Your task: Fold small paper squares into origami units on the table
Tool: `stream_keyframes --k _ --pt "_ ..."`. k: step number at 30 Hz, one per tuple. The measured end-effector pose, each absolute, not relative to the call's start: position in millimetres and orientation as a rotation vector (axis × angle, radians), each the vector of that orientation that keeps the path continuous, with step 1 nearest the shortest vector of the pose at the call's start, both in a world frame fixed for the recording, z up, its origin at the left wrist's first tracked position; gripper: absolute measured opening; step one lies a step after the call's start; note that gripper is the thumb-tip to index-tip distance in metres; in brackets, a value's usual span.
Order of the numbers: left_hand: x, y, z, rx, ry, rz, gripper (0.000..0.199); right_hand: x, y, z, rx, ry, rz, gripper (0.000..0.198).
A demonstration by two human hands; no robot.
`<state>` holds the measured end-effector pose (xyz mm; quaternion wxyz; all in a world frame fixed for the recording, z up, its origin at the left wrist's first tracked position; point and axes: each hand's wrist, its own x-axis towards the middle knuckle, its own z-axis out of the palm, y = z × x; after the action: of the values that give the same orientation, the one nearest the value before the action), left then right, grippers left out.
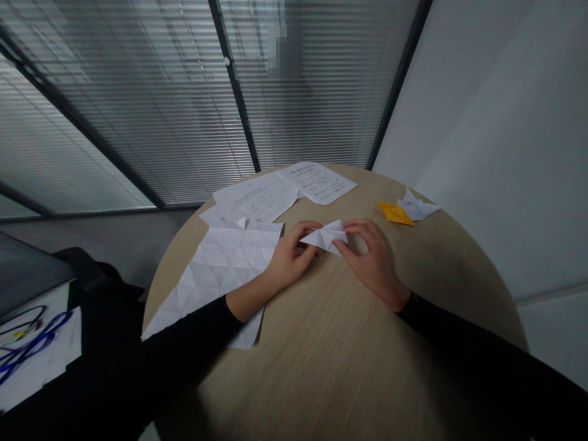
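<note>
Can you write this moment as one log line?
left grip: folded white paper | right grip: same paper | yellow paper: on table

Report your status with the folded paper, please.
Left hand, right hand: both pinching folded white paper. Several creases visible. Left forearm over creased white sheet.

1. Venetian blinds: lowered, divided by black frame bars.
2. Round wood-grain table: printed sheets overlap near its far edge.
3. Yellow origami piece: lies against a white origami piece, far right.
4. Blue cable: looped, lower left, on a white surface.
</note>
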<state>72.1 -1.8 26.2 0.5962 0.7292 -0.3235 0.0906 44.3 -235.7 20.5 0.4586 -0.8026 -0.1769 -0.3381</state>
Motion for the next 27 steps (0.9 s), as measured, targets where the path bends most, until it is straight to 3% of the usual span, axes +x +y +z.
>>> stream_keyframes --k 5,11,19,23,27 --pt "79 0 29 1.757 -0.893 0.359 0.031 42 -237 22 -1.933 -0.453 -0.924 0.009" --pt "86 4 27 1.482 -0.848 0.039 0.042 39 -240 18 -1.903 -0.546 -0.902 0.011" --pt "86 -4 26 1.489 -0.654 -0.266 0.042 35 -250 19 -1.971 -0.943 -0.830 0.026" --pt "87 -5 23 1.389 -0.600 -0.127 0.044 33 -249 21 -2.030 -1.006 -0.744 0.020" --pt "90 -6 21 1.428 -0.552 0.073 0.039 30 -245 29 -1.994 -0.996 -0.719 0.034"
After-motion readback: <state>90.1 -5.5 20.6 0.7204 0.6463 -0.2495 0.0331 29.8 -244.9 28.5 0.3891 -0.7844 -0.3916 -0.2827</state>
